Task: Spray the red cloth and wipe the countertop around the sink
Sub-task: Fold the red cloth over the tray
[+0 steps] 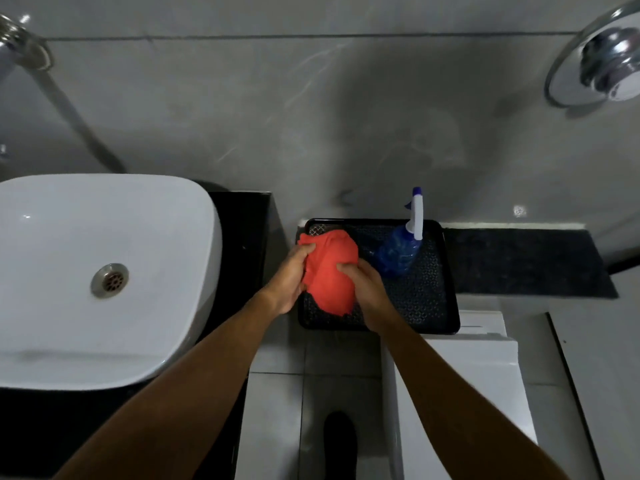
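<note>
The red cloth (pixel 329 271) is bunched between both hands over the left part of a black tray (pixel 429 306). My left hand (pixel 289 278) pinches its left edge and my right hand (pixel 363 289) grips its right side. A blue spray bottle (pixel 398 251) with a white trigger head stands on the tray's far right part, just beyond my right hand. The white basin (pixel 86 271) sits at the left on the black countertop (pixel 242 237).
The tray rests on a white toilet tank (pixel 485 358). A dark ledge (pixel 526 261) runs to the right along the grey wall. A chrome tap (pixel 20 46) juts out top left and a flush plate (pixel 602 60) top right. Tiled floor and a dark shoe (pixel 339 441) lie below.
</note>
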### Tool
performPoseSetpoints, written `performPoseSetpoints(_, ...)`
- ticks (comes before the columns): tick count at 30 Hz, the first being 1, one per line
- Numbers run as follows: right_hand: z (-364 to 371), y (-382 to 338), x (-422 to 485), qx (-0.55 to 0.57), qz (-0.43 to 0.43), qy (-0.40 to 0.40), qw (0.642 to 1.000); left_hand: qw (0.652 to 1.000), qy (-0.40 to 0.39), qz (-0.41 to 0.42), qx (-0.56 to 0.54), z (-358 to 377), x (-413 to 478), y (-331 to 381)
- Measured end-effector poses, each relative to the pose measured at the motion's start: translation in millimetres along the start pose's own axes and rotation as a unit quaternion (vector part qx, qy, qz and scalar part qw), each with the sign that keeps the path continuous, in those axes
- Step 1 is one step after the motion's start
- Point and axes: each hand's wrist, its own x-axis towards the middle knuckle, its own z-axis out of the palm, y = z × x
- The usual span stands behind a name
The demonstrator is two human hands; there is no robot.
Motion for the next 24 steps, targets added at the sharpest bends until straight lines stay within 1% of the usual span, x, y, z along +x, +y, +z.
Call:
performPoseSetpoints(2,-7.9,7.1,11.2,-0.059,-0.032,0.018,0.998,0.993,0.036,0.030,0.108,1.2,15.6,-8.1)
performPoseSetpoints(4,-13.2,13.3,21.7,-0.165,-0.054,0.036,0.984,0.975,0.066,0.065,0.202,-0.8,29.3,-19.3)
performPoseSetpoints(6,-17.3,17.2,34.4,-0.266,-0.064,0.051,0.960,0.964,0.090,0.070,0.242,-1.3,38.5,-28.9)
performPoseSetpoints(7,-19.0,18.6,41.8,-0.291,-0.065,0.048,0.953,0.958,0.104,0.071,0.257,-1.5,44.8,-33.5)
performPoseSetpoints(10,-21.7,24.5,59.4,-0.325,-0.053,0.010,0.944,0.934,0.138,0.076,0.322,-0.4,60.7,-42.5)
performPoseSetpoints(12,-25.0,30.1,65.1,-0.358,-0.044,0.011,0.933,0.931,0.125,0.077,0.335,2.0,68.7,-46.3)
performPoseSetpoints(13,-27.5,33.0,67.0,-0.363,-0.037,0.016,0.931,0.936,0.118,0.077,0.323,4.5,70.5,-48.3)
performPoseSetpoints(14,-30.2,36.3,67.7,-0.352,-0.025,0.018,0.936,0.948,0.120,0.074,0.287,7.2,70.5,-50.6)
performPoseSetpoints(15,-32.8,38.7,66.9,-0.321,-0.011,0.019,0.947,0.964,0.128,0.068,0.223,9.2,67.8,-50.9)
performPoseSetpoints(17,-35.3,42.4,63.0,-0.207,0.023,0.020,0.978,0.987,0.135,0.042,0.076,12.2,62.2,-48.6)
performPoseSetpoints(19,-31.5,41.1,56.9,-0.100,0.055,0.021,0.993,0.994,0.108,0.023,-0.028,12.9,56.8,-44.1)
performPoseSetpoints(21,-21.9,32.8,53.9,-0.055,0.074,0.023,0.996,0.994,0.078,0.031,-0.070,13.6,49.5,-36.9)
performPoseSetpoints(22,-16.5,27.5,53.7,-0.042,0.075,0.026,0.996,0.994,0.075,0.041,-0.067,13.7,45.3,-32.3)
performPoseSetpoints(24,-7.3,15.3,55.8,-0.019,0.065,0.036,0.997,0.994,0.069,0.082,-0.025,11.5,38.1,-23.6)
